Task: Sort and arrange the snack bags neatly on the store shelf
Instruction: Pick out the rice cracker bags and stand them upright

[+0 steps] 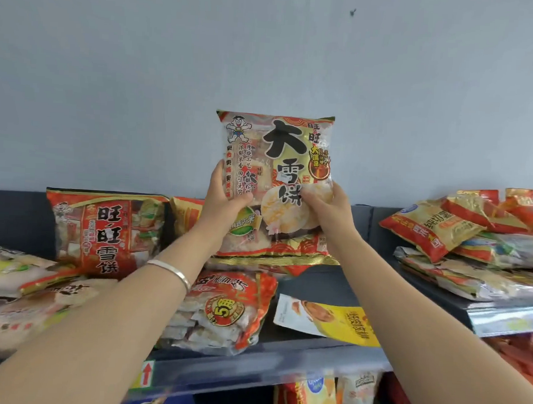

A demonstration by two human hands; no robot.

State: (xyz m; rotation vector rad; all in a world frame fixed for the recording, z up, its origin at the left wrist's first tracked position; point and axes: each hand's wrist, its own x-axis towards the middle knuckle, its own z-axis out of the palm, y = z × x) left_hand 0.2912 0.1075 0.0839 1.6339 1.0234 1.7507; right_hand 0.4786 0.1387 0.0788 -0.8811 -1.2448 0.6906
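Note:
I hold a large red and gold rice cracker bag (276,159) upright above the top shelf (310,284), in front of the grey wall. My left hand (225,196) grips its left edge and my right hand (327,205) grips its right side. A similar red bag (106,230) leans upright against the shelf back at the left. Another red bag (225,311) lies flat below my left wrist. A yellow and white bag (327,322) lies flat near the front edge. Under the held bag lies another flat bag (274,261).
Pale bags (13,296) are piled at the far left. A loose heap of gold and red bags (461,239) fills the neighbouring shelf at the right. More bags (319,399) stand on the shelf below. A price rail (250,374) runs along the front edge.

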